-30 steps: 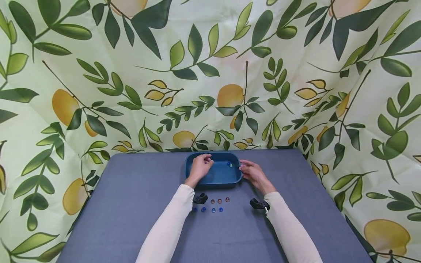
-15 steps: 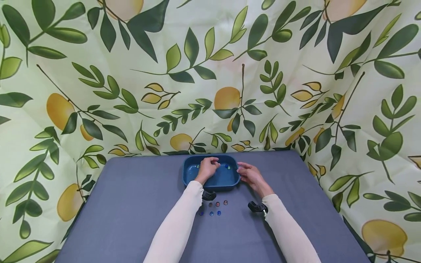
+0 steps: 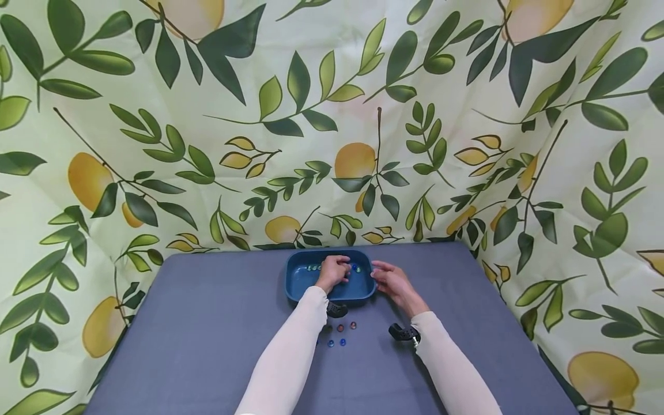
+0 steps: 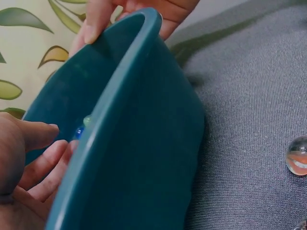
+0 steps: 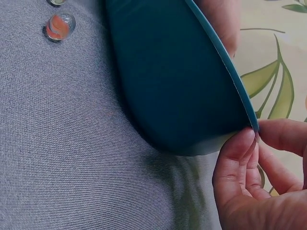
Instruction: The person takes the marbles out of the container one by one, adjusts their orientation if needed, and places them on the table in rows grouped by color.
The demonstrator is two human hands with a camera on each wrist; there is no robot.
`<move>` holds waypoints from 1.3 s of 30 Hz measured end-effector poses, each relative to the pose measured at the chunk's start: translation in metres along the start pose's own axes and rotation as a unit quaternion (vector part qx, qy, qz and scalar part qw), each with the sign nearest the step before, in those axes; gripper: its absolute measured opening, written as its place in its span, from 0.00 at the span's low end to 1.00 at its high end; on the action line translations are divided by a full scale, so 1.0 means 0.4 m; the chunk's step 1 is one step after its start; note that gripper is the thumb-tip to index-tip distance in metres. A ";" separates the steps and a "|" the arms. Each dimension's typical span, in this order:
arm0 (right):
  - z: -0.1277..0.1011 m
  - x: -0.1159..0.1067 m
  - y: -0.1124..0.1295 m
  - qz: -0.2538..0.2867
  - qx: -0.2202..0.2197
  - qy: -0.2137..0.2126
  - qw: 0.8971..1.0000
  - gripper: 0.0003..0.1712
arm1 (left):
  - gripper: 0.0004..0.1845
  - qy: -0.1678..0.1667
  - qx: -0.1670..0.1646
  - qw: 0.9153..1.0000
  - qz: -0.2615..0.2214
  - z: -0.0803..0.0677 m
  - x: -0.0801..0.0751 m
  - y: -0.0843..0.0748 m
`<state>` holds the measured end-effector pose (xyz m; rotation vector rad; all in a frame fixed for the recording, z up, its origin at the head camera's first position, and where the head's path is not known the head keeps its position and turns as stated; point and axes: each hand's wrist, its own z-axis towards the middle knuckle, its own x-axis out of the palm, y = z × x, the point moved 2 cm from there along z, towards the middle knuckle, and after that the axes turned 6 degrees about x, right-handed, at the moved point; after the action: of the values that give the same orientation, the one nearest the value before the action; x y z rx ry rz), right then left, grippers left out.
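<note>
A dark blue tray (image 3: 306, 288) sits at the far middle of the grey cloth table (image 3: 207, 334). My left hand (image 3: 334, 271) is down inside it with loosely bent fingers (image 4: 38, 158), close to a blue marble (image 3: 355, 268); nothing shows in its grasp. Green marbles (image 3: 313, 267) lie at the tray's far left. My right hand (image 3: 386, 276) holds the tray's right rim, thumb and fingertips (image 5: 240, 143) pinching the edge of the tray (image 5: 172, 81). In the left wrist view the tray (image 4: 144, 143) fills the middle, with the right hand (image 4: 158, 9) at its far rim.
Loose marbles lie on the cloth in front of the tray: orange ones (image 3: 340, 327) and blue ones (image 3: 330, 343), one orange-swirled marble (image 5: 60, 26) near the tray's wall. A leaf-and-lemon backdrop (image 3: 332, 115) rises behind and beside the table.
My left hand moved from the tray's left side to its middle right, toward the blue marble. The right hand stayed at the right rim.
</note>
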<state>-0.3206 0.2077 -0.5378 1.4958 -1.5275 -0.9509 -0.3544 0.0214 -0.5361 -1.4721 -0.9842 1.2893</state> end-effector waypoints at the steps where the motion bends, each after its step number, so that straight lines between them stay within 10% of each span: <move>1: 0.001 0.001 -0.001 0.003 0.001 0.000 1.000 0.27 | 0.17 0.000 -0.006 1.000 -0.006 0.001 0.001 0.003; 9: 0.002 0.002 -0.001 -0.003 -0.001 -0.006 1.000 0.26 | 0.17 0.011 -0.025 0.998 -0.056 0.005 0.013 0.019; 39: -0.018 0.007 0.012 -0.012 0.000 0.015 1.000 0.27 | 0.08 0.035 -0.052 0.998 -0.006 0.037 0.045 0.039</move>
<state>-0.3160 0.2051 -0.5302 1.5242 -1.4909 -0.9378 -0.3665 0.0365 -0.5564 -1.5764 -1.0254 1.1861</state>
